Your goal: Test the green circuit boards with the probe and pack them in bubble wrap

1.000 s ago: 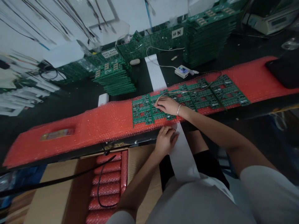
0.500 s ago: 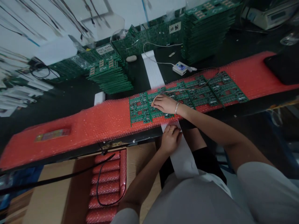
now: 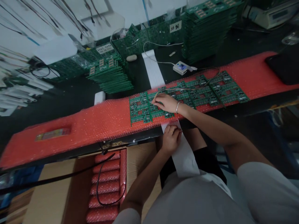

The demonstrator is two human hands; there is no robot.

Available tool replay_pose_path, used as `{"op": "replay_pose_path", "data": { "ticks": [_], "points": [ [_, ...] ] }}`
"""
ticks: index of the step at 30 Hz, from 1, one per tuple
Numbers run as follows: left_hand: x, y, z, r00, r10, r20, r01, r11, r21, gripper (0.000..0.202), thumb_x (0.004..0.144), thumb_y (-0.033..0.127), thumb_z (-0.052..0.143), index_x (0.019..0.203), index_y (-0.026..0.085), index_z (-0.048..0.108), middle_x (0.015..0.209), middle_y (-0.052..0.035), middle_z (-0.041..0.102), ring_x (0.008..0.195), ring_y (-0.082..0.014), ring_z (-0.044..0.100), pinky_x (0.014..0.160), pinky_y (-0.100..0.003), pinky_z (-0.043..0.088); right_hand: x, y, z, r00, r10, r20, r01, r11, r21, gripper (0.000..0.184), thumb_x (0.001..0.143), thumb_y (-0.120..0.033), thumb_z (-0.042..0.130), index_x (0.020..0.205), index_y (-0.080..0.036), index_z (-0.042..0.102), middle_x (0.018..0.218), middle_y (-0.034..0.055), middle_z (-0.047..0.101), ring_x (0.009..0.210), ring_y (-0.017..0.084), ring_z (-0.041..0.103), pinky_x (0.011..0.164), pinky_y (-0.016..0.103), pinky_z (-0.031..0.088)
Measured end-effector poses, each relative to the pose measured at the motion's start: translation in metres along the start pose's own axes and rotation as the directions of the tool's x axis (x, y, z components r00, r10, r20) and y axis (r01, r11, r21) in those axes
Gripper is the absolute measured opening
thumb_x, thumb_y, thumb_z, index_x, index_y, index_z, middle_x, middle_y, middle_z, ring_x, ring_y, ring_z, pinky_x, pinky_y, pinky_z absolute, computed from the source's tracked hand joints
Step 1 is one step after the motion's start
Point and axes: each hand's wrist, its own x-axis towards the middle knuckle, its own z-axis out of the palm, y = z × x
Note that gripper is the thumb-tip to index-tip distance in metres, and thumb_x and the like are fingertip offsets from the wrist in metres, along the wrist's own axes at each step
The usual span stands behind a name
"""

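My right hand [image 3: 165, 102] rests on a green circuit board panel [image 3: 140, 109] lying on red bubble wrap [image 3: 98, 119]; its fingers are curled and pinched on a thin wire [image 3: 187, 89] that runs right to a small white device [image 3: 181, 67]. My left hand [image 3: 171, 137] sits at the bench edge, fingers closed on a long white paper strip [image 3: 184, 157] that runs under the boards and down onto my lap. More green panels [image 3: 217, 88] lie in a row to the right.
Stacks of green boards [image 3: 111, 76] and a taller stack [image 3: 205, 28] stand at the back of the black bench. A cardboard box [image 3: 53, 193] with red bubble-wrap rolls [image 3: 106, 186] sits below at left. A black tray [image 3: 283, 67] lies far right.
My left hand shifted right along the bench edge onto the white strip and closed on it. My right hand stayed on the panel, moving only slightly.
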Motion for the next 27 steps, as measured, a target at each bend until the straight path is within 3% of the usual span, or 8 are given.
{"op": "replay_pose_path", "data": {
  "ticks": [5, 10, 20, 24, 27],
  "points": [
    [0.0, 0.001, -0.001, 0.999, 0.019, -0.038, -0.019, 1.0, 0.0, 0.015, 0.096, 0.02, 0.054, 0.089, 0.019, 0.067, 0.094, -0.0089, 0.063, 0.088, -0.0225, 0.057, 0.076, -0.038, 0.051, 0.001, 0.0, 0.001, 0.999, -0.042, 0.026, 0.042, 0.999, -0.027, 0.016, 0.097, -0.021, 0.052, 0.096, -0.02, 0.067, 0.101, 0.0065, 0.072, 0.1, 0.022, 0.062, 0.095, 0.04, 0.047],
    [0.0, 0.002, -0.003, 1.0, 0.002, -0.001, -0.002, 0.999, -0.038, 0.014, 0.095, 0.018, 0.054, 0.089, 0.019, 0.067, 0.096, -0.0084, 0.064, 0.091, -0.0227, 0.057, 0.079, -0.039, 0.051, 0.001, 0.0, 0.002, 0.997, -0.074, 0.025, 0.075, 0.997, -0.012, 0.017, 0.098, -0.022, 0.051, 0.096, -0.02, 0.067, 0.101, 0.0068, 0.072, 0.101, 0.022, 0.062, 0.094, 0.04, 0.048],
    [-0.002, 0.007, -0.008, 1.0, 0.006, -0.01, -0.007, 0.996, -0.09, 0.014, 0.094, 0.015, 0.053, 0.088, 0.017, 0.066, 0.097, -0.0089, 0.064, 0.091, -0.0217, 0.056, 0.08, -0.037, 0.052, -0.002, 0.005, 0.003, 0.998, -0.062, 0.009, 0.061, 0.997, 0.051, 0.013, 0.095, -0.022, 0.055, 0.094, -0.021, 0.068, 0.099, 0.006, 0.072, 0.101, 0.022, 0.063, 0.094, 0.04, 0.05],
    [0.007, 0.002, -0.029, 0.999, 0.005, -0.043, -0.012, 0.988, -0.154, 0.013, 0.092, 0.013, 0.055, 0.086, 0.018, 0.065, 0.095, -0.0069, 0.064, 0.089, -0.0191, 0.058, 0.083, -0.033, 0.051, -0.005, 0.003, 0.004, 0.995, -0.006, -0.101, 0.008, 1.0, 0.022, 0.007, 0.092, -0.028, 0.06, 0.09, -0.023, 0.065, 0.095, 0.0063, 0.069, 0.096, 0.023, 0.063, 0.091, 0.042, 0.051],
    [0.029, -0.02, -0.061, 0.984, -0.104, -0.147, 0.071, 0.974, -0.213, 0.014, 0.088, 0.01, 0.055, 0.082, 0.019, 0.065, 0.093, -0.0054, 0.065, 0.091, -0.0188, 0.059, 0.085, -0.032, 0.05, -0.004, 0.0, 0.002, 0.992, -0.02, -0.121, 0.02, 1.0, -0.002, 0.011, 0.093, -0.031, 0.059, 0.086, -0.023, 0.063, 0.09, 0.0061, 0.066, 0.091, 0.023, 0.062, 0.087, 0.042, 0.052]
  ]
}}
